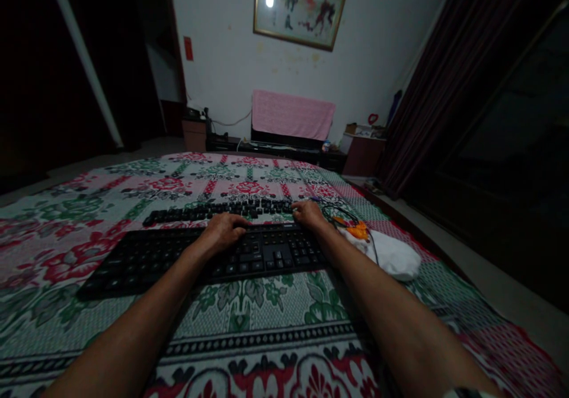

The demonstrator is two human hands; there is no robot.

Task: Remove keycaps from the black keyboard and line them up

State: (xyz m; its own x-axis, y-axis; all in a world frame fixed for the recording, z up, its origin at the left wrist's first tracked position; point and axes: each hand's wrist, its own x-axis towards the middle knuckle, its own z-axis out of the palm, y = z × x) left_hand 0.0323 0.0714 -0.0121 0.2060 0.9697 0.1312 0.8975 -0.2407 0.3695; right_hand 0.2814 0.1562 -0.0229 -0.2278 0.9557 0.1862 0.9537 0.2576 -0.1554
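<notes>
We are keeping both hands near the middle of the frame, over a flowery blanket (249, 321). The big black keyboard (275, 257) is lying flat just below our hands, stretching from the lower left to right of the middle. A band of small black keys (195, 213) is sitting just past it, higher in the frame.

Our left hand (222, 231) is reaching over the keyboard, near the middle of its far edge. Its fingers are bending a little and its thumb is pointing right. We are not managing to tell if it is holding anything. Our right hand (309, 214) is reaching past the keyboard to the right end of the small keys. Its fingertips are curling in close to them, and we are not managing to tell if they are pinching one. Our right arm is crossing the keyboard's right end and hiding some of it.

Right of that arm, a black wire (344, 209), an orange thing (358, 230) and a white bundle (398, 257) are lying together. A pink towel (293, 114) is hanging at the upper middle, and a framed picture (300, 11) is hanging above it.
</notes>
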